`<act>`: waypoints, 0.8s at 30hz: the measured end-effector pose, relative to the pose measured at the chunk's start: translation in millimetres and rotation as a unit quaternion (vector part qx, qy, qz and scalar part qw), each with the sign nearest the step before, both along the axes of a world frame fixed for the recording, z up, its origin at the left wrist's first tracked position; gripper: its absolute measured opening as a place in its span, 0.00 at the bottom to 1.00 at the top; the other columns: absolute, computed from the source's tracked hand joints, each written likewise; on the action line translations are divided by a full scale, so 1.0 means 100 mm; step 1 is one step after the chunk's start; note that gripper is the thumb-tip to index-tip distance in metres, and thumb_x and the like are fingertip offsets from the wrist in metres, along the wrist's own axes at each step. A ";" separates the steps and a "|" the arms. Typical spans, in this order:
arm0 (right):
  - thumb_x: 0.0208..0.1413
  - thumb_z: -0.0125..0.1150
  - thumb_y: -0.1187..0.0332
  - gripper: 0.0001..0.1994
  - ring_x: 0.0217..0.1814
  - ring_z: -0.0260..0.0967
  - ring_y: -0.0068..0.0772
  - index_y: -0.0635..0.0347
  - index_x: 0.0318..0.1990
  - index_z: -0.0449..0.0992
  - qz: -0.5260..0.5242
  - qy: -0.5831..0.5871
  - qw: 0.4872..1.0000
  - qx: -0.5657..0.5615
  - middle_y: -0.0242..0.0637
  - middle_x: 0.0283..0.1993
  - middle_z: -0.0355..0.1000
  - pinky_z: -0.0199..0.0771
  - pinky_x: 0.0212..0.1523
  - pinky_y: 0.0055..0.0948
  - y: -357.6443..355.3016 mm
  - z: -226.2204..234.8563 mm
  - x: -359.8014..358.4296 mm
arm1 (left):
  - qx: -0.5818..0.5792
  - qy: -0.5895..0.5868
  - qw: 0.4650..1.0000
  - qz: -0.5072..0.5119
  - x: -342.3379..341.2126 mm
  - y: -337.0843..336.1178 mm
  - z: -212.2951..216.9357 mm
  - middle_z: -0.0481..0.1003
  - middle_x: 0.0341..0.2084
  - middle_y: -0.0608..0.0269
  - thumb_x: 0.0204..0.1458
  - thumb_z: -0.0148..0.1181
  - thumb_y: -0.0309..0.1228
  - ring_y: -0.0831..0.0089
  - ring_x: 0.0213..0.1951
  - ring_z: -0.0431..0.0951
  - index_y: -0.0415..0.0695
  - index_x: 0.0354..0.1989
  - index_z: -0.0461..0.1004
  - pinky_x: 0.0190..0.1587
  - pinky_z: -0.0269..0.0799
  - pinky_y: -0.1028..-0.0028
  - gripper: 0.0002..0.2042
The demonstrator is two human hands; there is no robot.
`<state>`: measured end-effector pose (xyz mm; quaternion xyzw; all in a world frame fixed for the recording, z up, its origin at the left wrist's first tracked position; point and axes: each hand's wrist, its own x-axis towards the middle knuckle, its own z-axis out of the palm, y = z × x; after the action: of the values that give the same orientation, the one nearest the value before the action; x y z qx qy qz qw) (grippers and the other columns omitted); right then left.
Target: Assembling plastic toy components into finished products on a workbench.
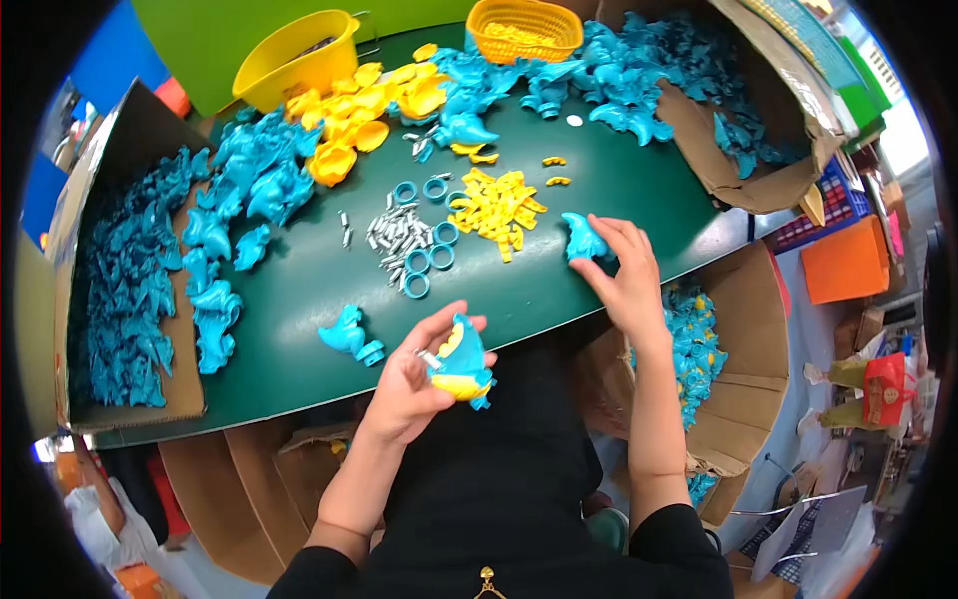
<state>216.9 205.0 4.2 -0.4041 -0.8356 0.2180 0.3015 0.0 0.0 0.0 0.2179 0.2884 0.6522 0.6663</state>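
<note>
My left hand (407, 387) holds a partly assembled blue-and-yellow plastic toy piece (462, 364) just over the table's front edge, with a small silver pin showing at its side. To the right, my right hand (627, 275) has its thumb and fingers around a blue curved plastic shell part (583, 240) at the tabletop. Between the hands and the back lie a pile of small yellow curved pieces (499, 208), a heap of silver pins (397, 238) and several teal rings (417, 262). A lone blue part (349, 335) rests left of my left hand.
Blue parts fill cardboard boxes at the left (130, 290) and back right (743, 110). Yellow shells (344, 125), a yellow tub (296, 58) and a yellow basket (525, 30) stand along the back. Below the right edge, a carton (743, 389) holds blue-and-yellow pieces.
</note>
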 end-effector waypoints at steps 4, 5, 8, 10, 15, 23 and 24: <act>0.45 0.73 0.74 0.32 0.55 0.67 0.31 0.69 0.61 0.71 0.156 0.203 0.949 -0.182 0.38 0.51 0.66 0.66 0.59 0.29 -0.70 0.33 -0.31 | 0.008 0.102 0.993 0.055 0.04 0.13 0.09 0.61 0.67 0.50 0.42 0.73 0.18 0.60 0.62 0.70 0.41 0.72 0.52 0.63 0.69 0.62 0.47; 0.45 0.73 0.74 0.33 0.55 0.67 0.30 0.70 0.61 0.71 0.169 0.225 0.934 -0.220 0.38 0.51 0.65 0.66 0.59 0.28 -0.84 0.35 -0.36 | 0.035 0.123 0.991 0.050 0.02 0.11 0.11 0.60 0.67 0.52 0.44 0.70 0.14 0.63 0.64 0.68 0.41 0.72 0.52 0.64 0.68 0.63 0.45; 0.46 0.73 0.74 0.33 0.54 0.67 0.29 0.71 0.62 0.69 0.224 0.218 0.916 -0.252 0.37 0.50 0.63 0.67 0.58 0.28 -1.05 0.33 -0.47 | 0.077 0.159 0.983 0.052 -0.01 0.01 0.14 0.60 0.68 0.54 0.45 0.71 0.15 0.64 0.65 0.65 0.41 0.72 0.52 0.66 0.65 0.64 0.45; 0.47 0.73 0.74 0.33 0.55 0.67 0.29 0.71 0.62 0.69 0.228 0.233 0.905 -0.272 0.37 0.50 0.63 0.68 0.58 0.28 -1.09 0.26 -0.52 | 0.072 0.172 0.981 0.057 -0.03 -0.03 0.14 0.60 0.68 0.54 0.45 0.71 0.16 0.65 0.66 0.65 0.41 0.72 0.52 0.66 0.65 0.64 0.45; 0.50 0.73 0.72 0.31 0.51 0.67 0.26 0.65 0.63 0.70 0.196 0.322 0.861 -0.342 0.35 0.50 0.63 0.69 0.55 0.26 -1.21 0.17 -0.60 | 0.061 0.163 0.983 0.062 -0.04 -0.06 0.15 0.60 0.68 0.54 0.45 0.72 0.17 0.65 0.65 0.66 0.41 0.72 0.54 0.65 0.65 0.64 0.44; 0.49 0.72 0.74 0.32 0.56 0.66 0.28 0.72 0.63 0.68 0.206 0.313 0.864 -0.336 0.37 0.51 0.62 0.71 0.58 0.29 -1.25 0.18 -0.58 | 0.059 0.166 0.983 0.051 -0.06 -0.08 0.15 0.61 0.67 0.53 0.45 0.72 0.17 0.64 0.65 0.67 0.41 0.71 0.56 0.65 0.66 0.63 0.42; 0.49 0.72 0.74 0.33 0.56 0.66 0.29 0.71 0.63 0.68 0.193 0.319 0.860 -0.349 0.37 0.52 0.62 0.72 0.58 0.29 -1.25 0.19 -0.58 | 0.054 0.163 0.984 0.051 -0.06 -0.09 0.16 0.61 0.67 0.54 0.45 0.72 0.17 0.64 0.64 0.67 0.41 0.71 0.57 0.65 0.66 0.63 0.42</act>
<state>159.1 79.6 23.1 -0.2218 -0.6242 0.6662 0.3425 -6.2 -9.2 16.1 0.3419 0.3677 0.6559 0.5637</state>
